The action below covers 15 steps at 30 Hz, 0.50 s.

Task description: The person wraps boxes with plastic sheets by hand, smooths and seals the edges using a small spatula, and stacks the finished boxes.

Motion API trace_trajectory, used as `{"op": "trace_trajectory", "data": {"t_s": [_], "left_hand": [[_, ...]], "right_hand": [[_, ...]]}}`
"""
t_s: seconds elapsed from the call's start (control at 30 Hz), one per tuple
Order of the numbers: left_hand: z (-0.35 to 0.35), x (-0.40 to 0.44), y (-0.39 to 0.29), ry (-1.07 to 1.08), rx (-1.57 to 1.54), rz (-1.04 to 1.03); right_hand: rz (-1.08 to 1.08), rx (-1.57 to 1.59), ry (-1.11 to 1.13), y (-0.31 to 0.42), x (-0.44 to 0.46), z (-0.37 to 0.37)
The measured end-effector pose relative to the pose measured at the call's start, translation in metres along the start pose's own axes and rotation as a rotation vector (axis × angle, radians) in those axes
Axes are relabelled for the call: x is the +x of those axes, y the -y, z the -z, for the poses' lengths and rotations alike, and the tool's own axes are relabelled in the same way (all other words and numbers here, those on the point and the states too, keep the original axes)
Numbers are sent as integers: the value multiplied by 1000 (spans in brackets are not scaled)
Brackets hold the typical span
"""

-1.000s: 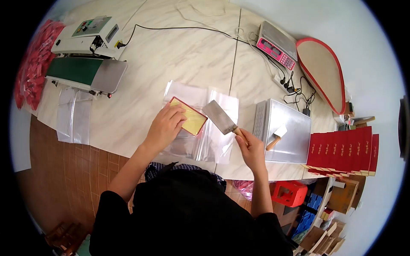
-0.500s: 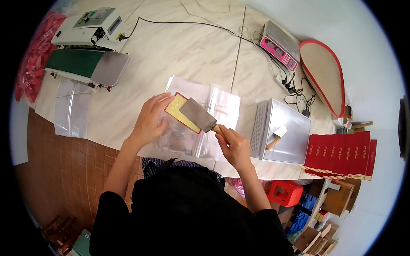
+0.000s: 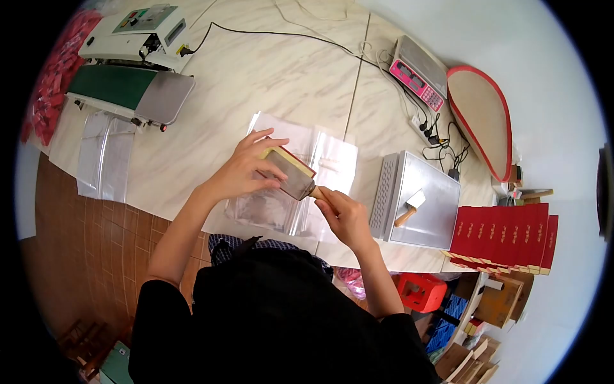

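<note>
A shallow red-edged box with a yellow inside [image 3: 295, 162] is tilted above clear plastic bags [image 3: 336, 168] at the middle of the table. My left hand [image 3: 246, 169] grips the box at its left end, fingers spread around its sides. In my right hand [image 3: 343, 214] is the wooden handle of a scraper; its broad grey metal blade [image 3: 293, 180] lies over the box opening, covering most of the yellow. Whatever is under the blade is hidden.
A sealing machine with a green belt [image 3: 115, 86] stands at the upper left. To the right are a metal tray [image 3: 435, 205] carrying a small scraper [image 3: 410, 207], several red boxes [image 3: 505, 233], a pink-fronted scale [image 3: 417, 84] and tangled cables [image 3: 451, 141].
The box has turned and tilted, showing more of its red side. My left fingers have shifted over its end and near edge. The blade now covers more of it.
</note>
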<state>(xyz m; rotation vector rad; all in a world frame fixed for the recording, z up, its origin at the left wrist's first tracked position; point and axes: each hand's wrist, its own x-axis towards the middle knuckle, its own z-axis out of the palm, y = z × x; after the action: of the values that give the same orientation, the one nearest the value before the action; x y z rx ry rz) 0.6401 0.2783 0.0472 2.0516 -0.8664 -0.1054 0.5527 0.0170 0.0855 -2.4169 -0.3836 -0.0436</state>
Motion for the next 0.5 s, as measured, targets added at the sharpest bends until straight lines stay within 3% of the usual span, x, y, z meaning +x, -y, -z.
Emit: {"op": "trace_trajectory", "data": {"t_s": [0.27, 0.5], "left_hand": [[-7, 14, 6, -1, -283, 85], [-3, 14, 3, 17, -274, 76]], "right_hand": [[-48, 145, 40, -1, 2, 1], [-111, 109, 132, 16, -1, 6]]}}
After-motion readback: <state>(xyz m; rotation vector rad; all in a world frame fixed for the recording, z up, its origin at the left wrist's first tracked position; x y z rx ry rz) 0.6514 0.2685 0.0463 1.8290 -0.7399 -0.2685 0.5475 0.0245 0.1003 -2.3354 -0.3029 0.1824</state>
